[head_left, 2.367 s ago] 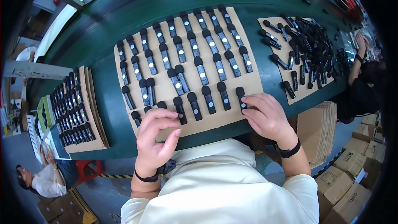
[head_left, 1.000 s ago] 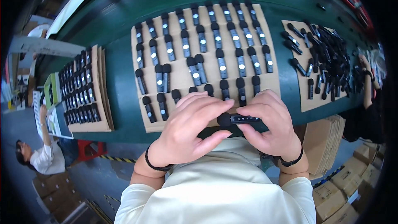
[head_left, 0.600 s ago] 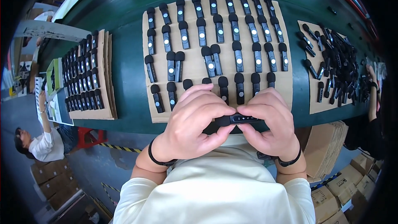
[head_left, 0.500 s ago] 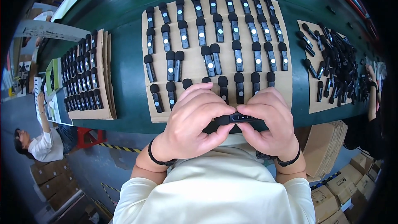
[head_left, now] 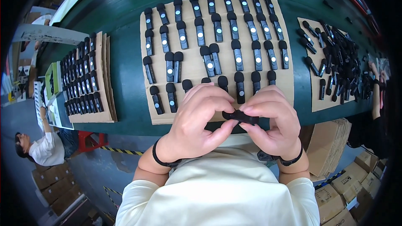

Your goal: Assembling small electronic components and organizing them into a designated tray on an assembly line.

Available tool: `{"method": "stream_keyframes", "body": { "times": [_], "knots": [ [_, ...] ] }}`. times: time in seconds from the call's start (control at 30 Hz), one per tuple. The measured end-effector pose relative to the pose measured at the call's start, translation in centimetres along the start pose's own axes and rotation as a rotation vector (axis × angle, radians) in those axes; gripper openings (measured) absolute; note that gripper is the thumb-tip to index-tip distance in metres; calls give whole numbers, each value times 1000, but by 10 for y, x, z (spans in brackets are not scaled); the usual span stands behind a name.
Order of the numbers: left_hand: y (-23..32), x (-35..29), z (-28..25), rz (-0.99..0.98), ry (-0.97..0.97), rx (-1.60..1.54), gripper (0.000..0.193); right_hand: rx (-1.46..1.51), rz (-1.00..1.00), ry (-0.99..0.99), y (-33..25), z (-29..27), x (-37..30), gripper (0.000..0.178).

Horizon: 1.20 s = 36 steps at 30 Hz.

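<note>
Both my hands meet near the front edge of the table, pinching one small black clip-on microphone (head_left: 242, 117) that lies sideways between the fingertips. My left hand (head_left: 193, 119) is closed on its left part with thumb and fingers. My right hand (head_left: 274, 119) grips it farther right, the thumb beneath. A dark, plain side of the microphone faces up. Beyond the hands, a cardboard sheet (head_left: 193, 66) carries rows of similar microphones with black foam tops, such as the upright-lying one (head_left: 239, 87) just past my fingers. Most have a round pale spot; my hands hide part of the nearest row.
At left, stacked cardboard sheets (head_left: 109, 79) hold more microphones. A loose heap of microphones (head_left: 345, 65) lies on cardboard at right, near another person's hand (head_left: 374, 70). Someone sits at left by a red stool (head_left: 88, 141). Cardboard sheets (head_left: 328, 148) stand below the table's right side.
The microphone has been turned in my fingers: the face with small marks showed before, and a plain dark side shows now. Both hands stay close together. The view has shifted slightly.
</note>
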<state>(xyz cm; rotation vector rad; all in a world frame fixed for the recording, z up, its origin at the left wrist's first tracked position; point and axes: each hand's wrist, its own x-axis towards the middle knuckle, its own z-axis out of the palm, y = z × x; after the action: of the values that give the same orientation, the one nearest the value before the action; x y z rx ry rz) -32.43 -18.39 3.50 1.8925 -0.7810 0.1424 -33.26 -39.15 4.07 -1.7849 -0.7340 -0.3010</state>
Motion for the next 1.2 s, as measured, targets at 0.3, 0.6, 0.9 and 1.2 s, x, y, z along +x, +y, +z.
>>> {"method": "stream_keyframes", "body": {
  "times": [0.3,0.6,0.9,1.2],
  "knots": [
    [-1,-12,-21,-20,54,88,25,-303,90,53,6,-41,-25,29],
    [-32,-55,-55,-162,473,128,17,-721,55,-61,28,-73,-77,29],
    [-78,-107,-84,-339,571,233,20,-748,65,-124,39,-74,-72,27],
    [-88,-153,-97,-527,466,460,24,-785,121,-204,32,-132,-26,32]
  ]
}}
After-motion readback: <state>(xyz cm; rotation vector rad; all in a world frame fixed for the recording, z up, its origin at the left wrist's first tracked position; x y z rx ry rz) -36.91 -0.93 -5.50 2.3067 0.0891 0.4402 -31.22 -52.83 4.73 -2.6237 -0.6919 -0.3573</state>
